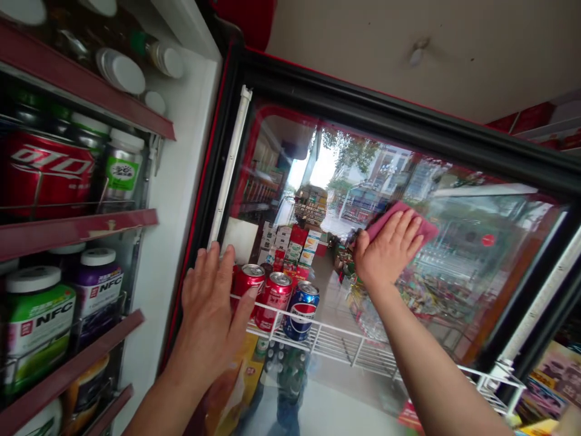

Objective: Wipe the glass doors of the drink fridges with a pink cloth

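My right hand (pixel 389 251) presses a folded pink cloth (pixel 426 230) against the inner glass (pixel 381 175) of a fridge door, fingers spread over it. At the left side of the door my left hand (pixel 213 309) is open, its fingers stretched upward by the black door frame (pixel 181 287) and the lower end of a white strip (pixel 229 172). Whether it touches the frame, I cannot tell. Just right of my left thumb, two red cans (pixel 273 300) and a blue Pepsi can (pixel 301 310) stand in a white wire door rack (pixel 349 345).
Fridge shelves with dark red edge strips (pixel 82 233) fill the left side. They hold a red multipack of cans (pixel 45 172), a green-labelled bottle (pixel 39 327) and a purple-labelled bottle (pixel 97 290). Stacked boxes (pixel 290 245) show through or in the glass. Colourful packages (pixel 554 387) lie at lower right.
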`<state>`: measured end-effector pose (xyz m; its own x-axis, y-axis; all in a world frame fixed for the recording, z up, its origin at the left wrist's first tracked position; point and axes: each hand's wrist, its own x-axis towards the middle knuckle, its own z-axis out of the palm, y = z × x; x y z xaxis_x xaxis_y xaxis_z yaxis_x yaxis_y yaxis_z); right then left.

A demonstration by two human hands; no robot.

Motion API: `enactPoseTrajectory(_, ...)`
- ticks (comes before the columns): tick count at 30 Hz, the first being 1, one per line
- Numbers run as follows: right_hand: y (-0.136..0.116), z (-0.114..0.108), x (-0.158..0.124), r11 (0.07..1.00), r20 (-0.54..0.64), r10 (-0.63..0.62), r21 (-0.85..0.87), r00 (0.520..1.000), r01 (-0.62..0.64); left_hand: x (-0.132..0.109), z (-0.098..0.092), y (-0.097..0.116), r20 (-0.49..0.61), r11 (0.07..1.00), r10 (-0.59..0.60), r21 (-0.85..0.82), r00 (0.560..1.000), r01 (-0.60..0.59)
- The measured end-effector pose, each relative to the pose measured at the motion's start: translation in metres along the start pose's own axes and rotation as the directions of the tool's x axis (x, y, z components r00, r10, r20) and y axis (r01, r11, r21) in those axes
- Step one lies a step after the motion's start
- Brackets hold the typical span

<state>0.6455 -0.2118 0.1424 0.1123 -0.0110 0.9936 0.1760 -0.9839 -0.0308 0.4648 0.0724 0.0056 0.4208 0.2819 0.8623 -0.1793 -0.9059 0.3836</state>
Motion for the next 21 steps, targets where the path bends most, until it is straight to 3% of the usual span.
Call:
enactPoseTrajectory(5, -0.093, 0.006, -0.001, 0.988, -0.005, -0.132, 0.08, 0.991, 0.132, -0.006, -0.017, -0.027, 0.021, 0.999, -0.007, 0.039, 1.0, 0.006)
enactPoseTrajectory(11, -0.181, 0.011, 0.008, 0.946, 0.017, -0.262, 0.205, 0.965, 0.253, -0.011, -0.027, -0.043, 0.001, 0.998, -0.001, 0.064, 1.0, 0.001)
enactPoseTrajectory(17, -0.254, 0.013, 0.02, 0.89, 0.056, -0.379, 0.295, 0.924, 0.348, -0.016, -0.036, -0.054, -0.01, 0.995, -0.028, 0.098, 1.0, 0.028)
enactPoseTrajectory(21, -0.283, 0.017, 0.023, 0.832, 0.069, -0.473, 0.364, 0.878, 0.419, -0.017, -0.041, -0.06, -0.051, 0.991, -0.034, 0.128, 0.998, 0.041)
